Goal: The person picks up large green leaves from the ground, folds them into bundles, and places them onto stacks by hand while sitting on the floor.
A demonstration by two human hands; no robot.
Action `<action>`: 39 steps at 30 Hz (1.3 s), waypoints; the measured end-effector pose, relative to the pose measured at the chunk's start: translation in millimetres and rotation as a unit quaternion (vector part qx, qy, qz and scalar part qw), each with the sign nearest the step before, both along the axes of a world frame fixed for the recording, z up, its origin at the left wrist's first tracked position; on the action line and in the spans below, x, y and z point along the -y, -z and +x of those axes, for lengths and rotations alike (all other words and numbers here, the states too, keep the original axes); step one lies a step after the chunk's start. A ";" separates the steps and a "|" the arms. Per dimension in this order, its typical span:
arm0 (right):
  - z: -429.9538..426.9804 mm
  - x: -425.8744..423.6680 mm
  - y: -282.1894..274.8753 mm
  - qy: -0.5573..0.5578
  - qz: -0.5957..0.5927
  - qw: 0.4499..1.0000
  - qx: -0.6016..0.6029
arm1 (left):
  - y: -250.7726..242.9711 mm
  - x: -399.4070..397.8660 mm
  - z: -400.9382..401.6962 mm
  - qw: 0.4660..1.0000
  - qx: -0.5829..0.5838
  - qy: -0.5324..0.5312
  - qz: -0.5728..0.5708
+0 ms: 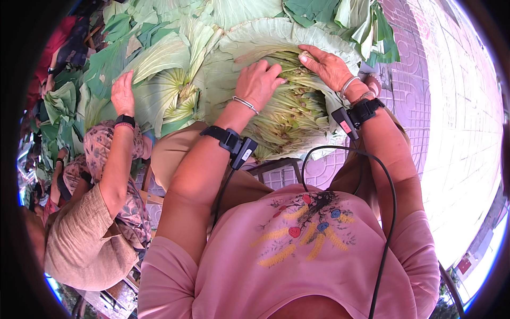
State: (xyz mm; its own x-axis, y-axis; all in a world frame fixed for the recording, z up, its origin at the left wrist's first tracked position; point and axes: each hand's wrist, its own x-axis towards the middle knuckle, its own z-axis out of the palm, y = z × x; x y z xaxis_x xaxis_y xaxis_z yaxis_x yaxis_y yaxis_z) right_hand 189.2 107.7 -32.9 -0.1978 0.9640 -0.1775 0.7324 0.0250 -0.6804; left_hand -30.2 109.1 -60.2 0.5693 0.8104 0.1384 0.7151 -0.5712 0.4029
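Note:
A stack of folded lotus leaves [287, 115], pale green with browned stem ends, lies before my knees on broad, light-green leaves. My left hand [259, 84] rests over the left part of the stack, fingers curled down; whether they pinch a leaf is hidden. At the far right side, my right hand [328, 67] has a leaf edge between thumb and fingers, with a small pale bit at the thumb tip. A large pale leaf [271, 34] curves up behind the stack. Each wrist carries a bangle and a black strap with a small device.
To my left a seated co-worker's raised hand [122, 93] is beside another folded leaf bundle [179, 91]. Darker green leaves [318, 10] spread along the far side. A black cable [392, 191] loops across my right arm. Patterned paving [410, 83] lies at right.

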 end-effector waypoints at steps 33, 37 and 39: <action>-6.8 30.7 2.0 -0.119 0.014 0.987 0.109 | -20.6 24.0 -5.1 0.986 -0.067 0.027 -0.151; -5.4 19.3 2.5 -0.069 -0.020 0.994 0.083 | -29.2 13.8 -4.8 0.981 -0.074 0.028 -0.180; -5.2 13.2 -1.3 -0.032 -0.052 0.997 0.038 | -25.8 7.0 -8.5 0.984 -0.046 0.019 -0.173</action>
State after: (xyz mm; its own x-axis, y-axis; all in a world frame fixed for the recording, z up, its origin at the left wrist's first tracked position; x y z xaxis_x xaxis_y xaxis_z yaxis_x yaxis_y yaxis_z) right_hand 183.9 94.5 -31.6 -0.2411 0.9254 -0.2925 0.7810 0.0061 -0.6245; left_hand -38.6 102.1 -34.4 0.5977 0.7775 -0.1955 0.7383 -0.4388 0.5122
